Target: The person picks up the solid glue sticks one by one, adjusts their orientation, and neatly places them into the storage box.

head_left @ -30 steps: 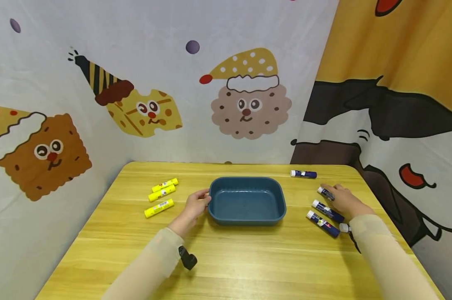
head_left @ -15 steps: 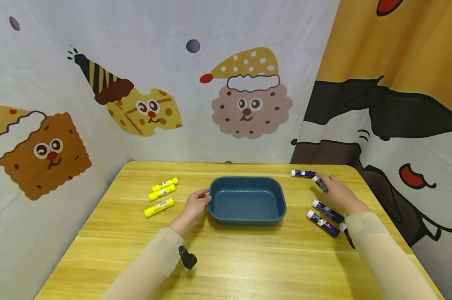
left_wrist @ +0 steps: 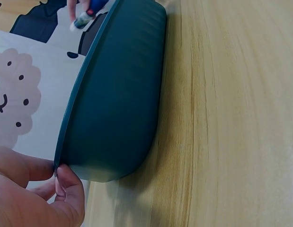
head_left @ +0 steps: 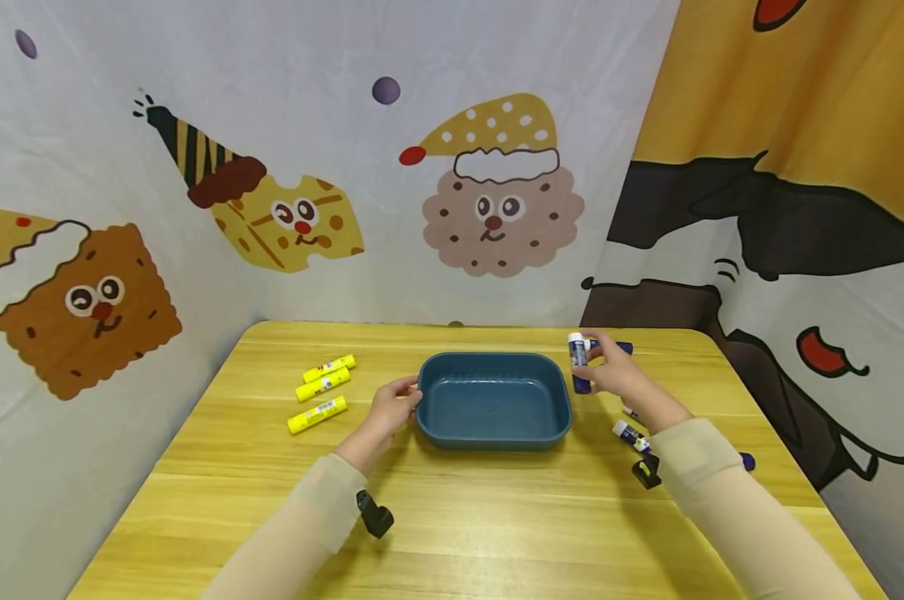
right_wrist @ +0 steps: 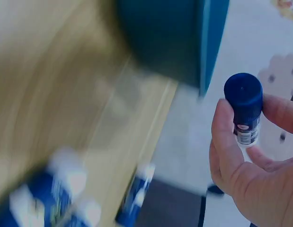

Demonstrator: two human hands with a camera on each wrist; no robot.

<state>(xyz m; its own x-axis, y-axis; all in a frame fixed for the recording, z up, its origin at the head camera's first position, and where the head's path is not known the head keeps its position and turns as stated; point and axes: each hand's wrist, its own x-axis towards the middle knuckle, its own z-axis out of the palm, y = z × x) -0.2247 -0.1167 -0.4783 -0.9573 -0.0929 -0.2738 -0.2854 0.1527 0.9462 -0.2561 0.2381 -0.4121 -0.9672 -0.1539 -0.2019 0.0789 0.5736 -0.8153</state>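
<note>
My left hand [head_left: 390, 408] pinches the left rim of a dark teal plastic basin [head_left: 496, 444], thumb on one side and fingers on the other, as the left wrist view shows close up. In my right hand [head_left: 615, 372] is a navy glue stick with a white cap [head_left: 577, 358], held nearly upright in the air beside the basin's right rim. Thumb and fingers grip its sides, and its dark blue base [right_wrist: 243, 90] faces the right wrist camera. Behind that hand, another navy glue stick [head_left: 621, 347] lies near the table's back edge, partly covered by the fingers.
Three yellow glue sticks [head_left: 317, 415] lie on the wooden table [head_left: 452, 525] left of the basin. More navy glue sticks [head_left: 628, 433] lie under the right forearm, partly hidden by it. A blue end [head_left: 747, 461] shows past the sleeve. A cartoon-printed cloth [head_left: 392, 275] hangs behind.
My right hand has lifted the glue stick from the group at the right and carried it left to the basin's side, turning it upright. The left hand and basin have stayed put.
</note>
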